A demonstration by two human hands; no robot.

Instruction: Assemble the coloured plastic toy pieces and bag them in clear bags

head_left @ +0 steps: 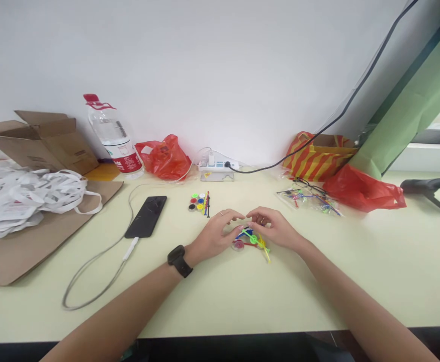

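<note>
In the head view, a small heap of coloured plastic parts (253,240) lies on the near-middle of the table (204,306), between and just below the hands. The left hand (217,230) comes in from the left with thumb and forefinger apart, the thumb beside the heap. The right hand (276,229) arches over the heap's right side, fingers curled; whether it grips a piece, I cannot tell.

Farther left stand rows of small discs (200,200) with thin sticks (207,203) beside them. Far right, more parts lie in a clear bag (310,197).

The round pieces could roll off if a fingertip nudges them, and a thin rod might snap or spring away if pressed hard at an angle. A sweep of the left forearm could snag the cord at the phone (146,217).

The bottle (116,138) at far left has a red-and-white label, too small to read. A yellow triangle mark shows by the power strip (218,165); its wording is unreadable too.
</note>
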